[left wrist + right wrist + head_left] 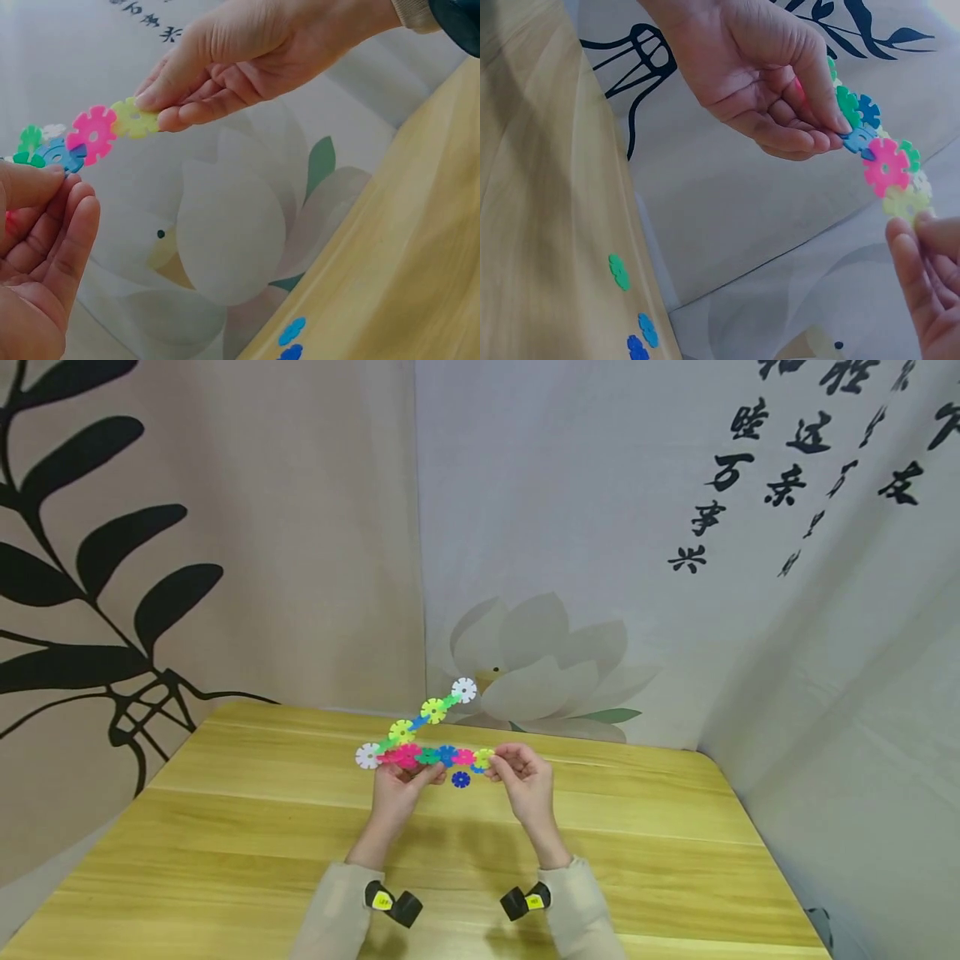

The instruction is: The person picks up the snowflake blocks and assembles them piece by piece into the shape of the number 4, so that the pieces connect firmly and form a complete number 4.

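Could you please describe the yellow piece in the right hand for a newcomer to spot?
Above the wooden table is a colourful chain. At one end, the right hand pinches the yellow piece; its colour sets it apart from the joined pink piece.

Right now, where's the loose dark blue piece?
In the right wrist view, the dark blue piece lies on the table, lower left, beside a lighter blue piece.
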Demonstrator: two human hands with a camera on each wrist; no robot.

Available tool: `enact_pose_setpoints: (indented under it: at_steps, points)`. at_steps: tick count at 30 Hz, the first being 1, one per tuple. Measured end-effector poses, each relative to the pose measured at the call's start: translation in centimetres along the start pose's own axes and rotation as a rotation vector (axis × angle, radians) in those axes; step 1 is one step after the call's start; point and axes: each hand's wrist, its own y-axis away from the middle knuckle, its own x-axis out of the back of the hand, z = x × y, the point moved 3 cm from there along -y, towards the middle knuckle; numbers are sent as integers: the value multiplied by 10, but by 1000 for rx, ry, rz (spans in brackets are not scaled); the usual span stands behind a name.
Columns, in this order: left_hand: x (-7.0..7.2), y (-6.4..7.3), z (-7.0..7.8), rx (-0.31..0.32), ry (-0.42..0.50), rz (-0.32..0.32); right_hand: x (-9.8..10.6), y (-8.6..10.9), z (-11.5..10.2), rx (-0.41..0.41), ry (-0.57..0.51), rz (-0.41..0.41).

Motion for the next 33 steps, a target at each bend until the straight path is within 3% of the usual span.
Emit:
enact_pose_setpoints:
  at_steps: [3, 10, 14, 18, 24, 33]
  points:
    - [0, 1, 2, -14, -1, -10, -2, -1, -5, 35, 39, -18]
    - [0, 3, 5, -26, -7, -18, -2, -6, -33, 131, 120, -179]
    - [-3, 4, 5, -43, 25, -41, -1, -7, -41, 149, 157, -214]
    - [-6, 5, 5, -55, 55, -49, -1, -6, -42, 112, 122, -190]
    - [-11, 5, 5, -16, 20, -10, -2, -5, -40, 9, 52, -105]
    - [-12, 2, 3, -101, 114, 67, -6, -6, -39, -51, -5, -71]
